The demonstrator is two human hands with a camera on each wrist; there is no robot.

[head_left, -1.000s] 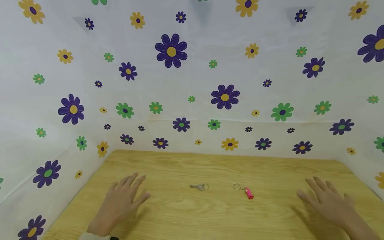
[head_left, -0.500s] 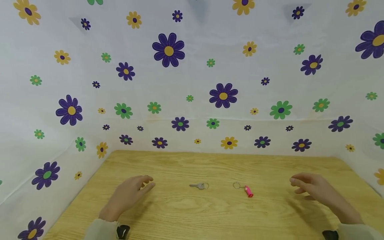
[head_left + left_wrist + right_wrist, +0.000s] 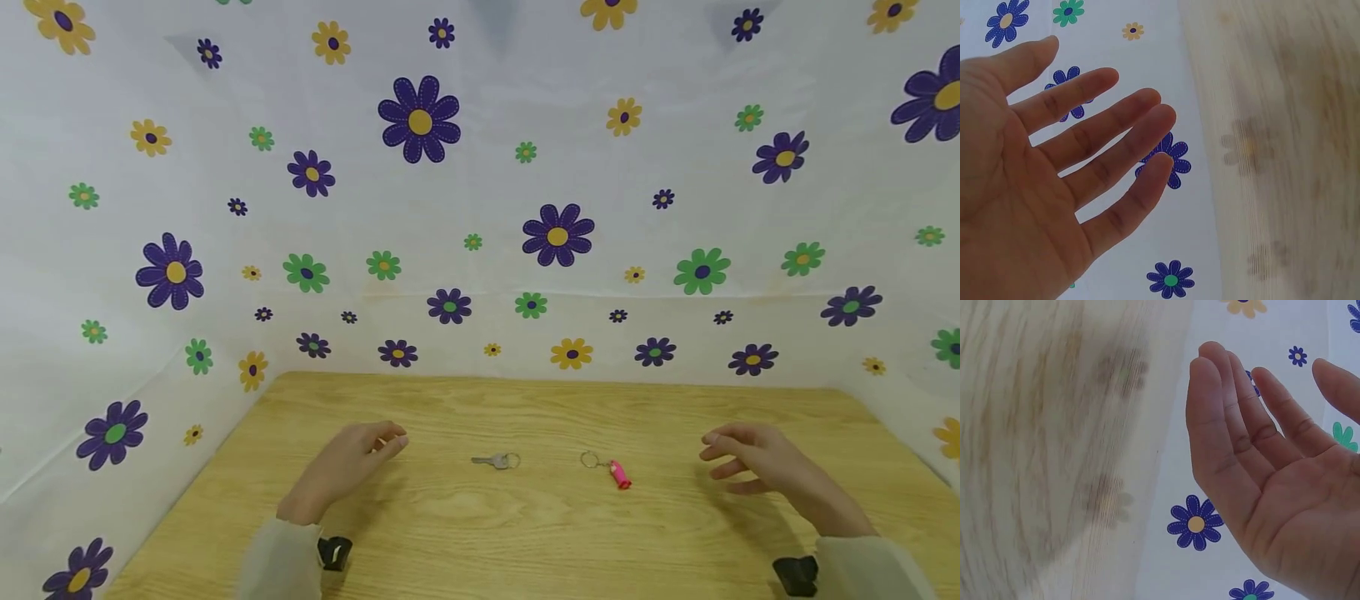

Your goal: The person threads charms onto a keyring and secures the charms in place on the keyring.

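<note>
A silver key (image 3: 498, 461) on a small split ring lies near the middle of the wooden table (image 3: 480, 542), its blade pointing left. To its right is a pink keychain charm (image 3: 619, 474) with a short chain and a metal ring. My left hand (image 3: 345, 467) hovers left of the key, holding nothing; in the left wrist view its fingers (image 3: 1110, 119) are spread and nearly straight. Right of the charm, my right hand (image 3: 772, 467) hangs over the table with fingers loosely bent and nothing in the palm, as the right wrist view also shows.
White sheeting (image 3: 480, 183) printed with purple, green and yellow flowers rises behind the table and along both sides. A black wrist strap (image 3: 334, 552) shows at the left cuff, and another black strap (image 3: 797, 575) at the right cuff.
Both hands have moved inward, toward the key and the charm, and their fingers have gone from spread to more relaxed. The key and charm lie where they were; the view has shifted slightly.
</note>
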